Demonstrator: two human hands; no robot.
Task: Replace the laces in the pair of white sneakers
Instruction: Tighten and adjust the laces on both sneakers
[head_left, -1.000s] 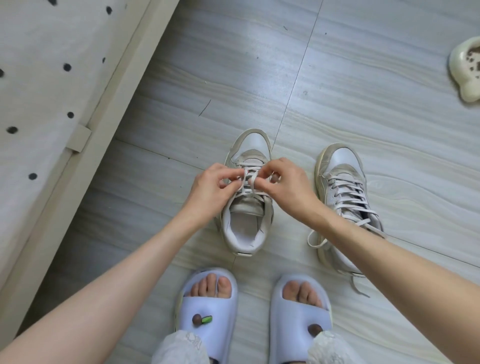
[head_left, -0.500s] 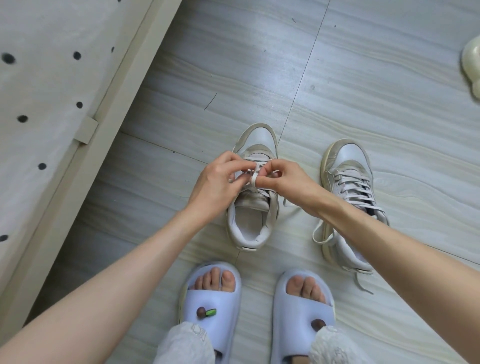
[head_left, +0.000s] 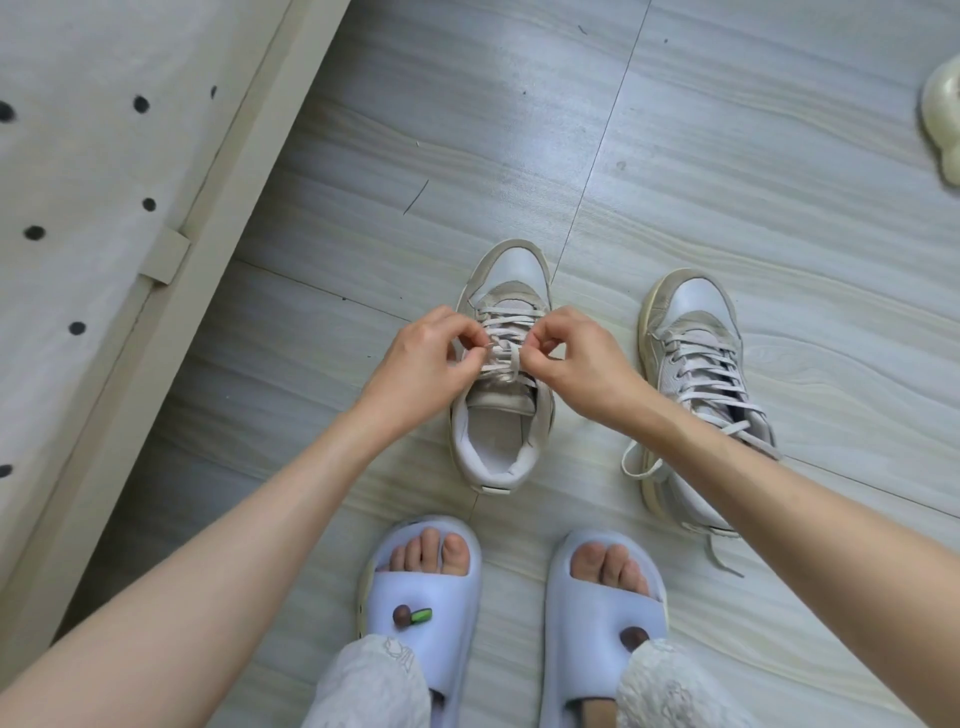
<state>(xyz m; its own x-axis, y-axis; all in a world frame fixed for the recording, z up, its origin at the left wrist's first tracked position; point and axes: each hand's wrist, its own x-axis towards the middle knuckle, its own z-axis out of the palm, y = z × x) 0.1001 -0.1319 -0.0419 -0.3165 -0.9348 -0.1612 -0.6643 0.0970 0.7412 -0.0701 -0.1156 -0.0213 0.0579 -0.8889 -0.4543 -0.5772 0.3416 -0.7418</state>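
Both hands (head_left: 506, 358) slid down — pinching left sneaker's (head_left: 503, 384) lace (head_left: 501, 353).

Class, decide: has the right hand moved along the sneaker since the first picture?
Cannot tell: the right hand pinches the lace at mid-lacing of the sneaker, much as before.

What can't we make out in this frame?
Head view only:
- Lace where the left hand and right hand pinch it: fingers cover it, threading or unthreading unclear.
- Heel of the right sneaker: hidden behind the right forearm.
- Pale object at the right edge: cut off, unidentifiable.
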